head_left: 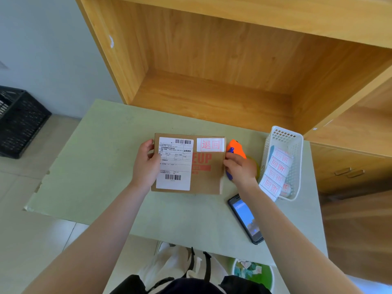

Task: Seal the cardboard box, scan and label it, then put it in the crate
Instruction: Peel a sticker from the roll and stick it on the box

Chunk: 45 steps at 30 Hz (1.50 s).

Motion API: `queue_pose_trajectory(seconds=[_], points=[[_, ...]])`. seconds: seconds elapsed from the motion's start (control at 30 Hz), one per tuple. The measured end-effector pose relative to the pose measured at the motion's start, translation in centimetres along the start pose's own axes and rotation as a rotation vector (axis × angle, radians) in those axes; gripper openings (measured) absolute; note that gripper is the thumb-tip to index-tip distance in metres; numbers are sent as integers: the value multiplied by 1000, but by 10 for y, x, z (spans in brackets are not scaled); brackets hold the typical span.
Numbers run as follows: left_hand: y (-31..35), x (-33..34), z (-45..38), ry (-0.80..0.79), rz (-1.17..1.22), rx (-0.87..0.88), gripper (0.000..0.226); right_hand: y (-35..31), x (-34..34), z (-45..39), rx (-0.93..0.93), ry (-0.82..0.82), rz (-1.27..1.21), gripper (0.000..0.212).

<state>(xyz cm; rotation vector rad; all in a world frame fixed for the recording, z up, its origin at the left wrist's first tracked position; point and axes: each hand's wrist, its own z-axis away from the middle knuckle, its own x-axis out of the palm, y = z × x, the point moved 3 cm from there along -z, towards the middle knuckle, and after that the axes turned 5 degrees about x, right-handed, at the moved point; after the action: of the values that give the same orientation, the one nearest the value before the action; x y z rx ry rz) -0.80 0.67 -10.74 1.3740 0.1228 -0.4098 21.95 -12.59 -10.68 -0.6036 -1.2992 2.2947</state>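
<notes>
A flat brown cardboard box (206, 177) lies on the pale green table (101, 166). It carries a white shipping label with barcodes (175, 163) and a white sticker with red characters (210, 144) at its top right corner. My left hand (146, 164) grips the box's left edge, thumb on the shipping label. My right hand (240, 168) holds the box's right edge. An orange and blue tape dispenser (235, 150) lies just behind my right hand. A black crate (19, 122) stands on the floor at far left.
A white mesh basket (294, 149) with a roll of red-printed stickers (275, 175) stands at the table's right. A handheld scanner with a lit screen (246, 219) lies near the front edge. Wooden shelving (212, 71) rises behind the table. A green bin (254, 272) sits below.
</notes>
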Motion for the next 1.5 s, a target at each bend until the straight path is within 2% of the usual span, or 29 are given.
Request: queue_pose_trajectory(seconds=[0.07,0.17,0.23,0.3,0.37,0.47,0.6,0.8,0.9,0.97,1.07,1.17,1.3,1.33,1.4,1.43,1.5], points=[[10,-2,5,-2,49,50,32,-1,-1,3,-1,-7,2,28],[19,-3,12,-29,88,98,37,3,1,6,4,-31,26,24],[18,-3,15,-36,90,93,33,9,2,8,13,-26,42,21],[11,-6,15,-17,108,38,17,15,1,11,47,8,31,38],[0,-9,12,-3,88,-22,12,19,1,17,116,31,-4,53],[-12,-12,14,2,39,-84,17,25,1,22,176,15,-85,35],[-23,-14,20,7,21,-123,9,38,3,25,205,5,-63,19],[-30,-16,29,29,-2,-136,4,59,2,25,242,-44,-8,22],[-25,-15,33,22,-73,-60,14,63,-2,26,241,-44,27,30],[-20,-15,33,35,-135,2,21,68,-7,26,254,20,13,34],[-15,-17,31,77,-250,145,31,80,-26,24,308,163,-8,26],[-8,-17,31,112,-345,323,30,94,-51,22,362,323,-8,20],[10,-7,39,82,-339,493,27,99,-83,33,432,598,-2,11],[14,-3,42,61,-334,530,28,102,-91,35,442,636,-45,16],[22,8,49,6,-327,588,28,113,-104,29,489,668,-85,48],[26,14,53,-23,-326,604,28,114,-106,28,517,646,-96,57],[34,28,61,-108,-309,620,27,116,-107,24,569,550,-115,45]])
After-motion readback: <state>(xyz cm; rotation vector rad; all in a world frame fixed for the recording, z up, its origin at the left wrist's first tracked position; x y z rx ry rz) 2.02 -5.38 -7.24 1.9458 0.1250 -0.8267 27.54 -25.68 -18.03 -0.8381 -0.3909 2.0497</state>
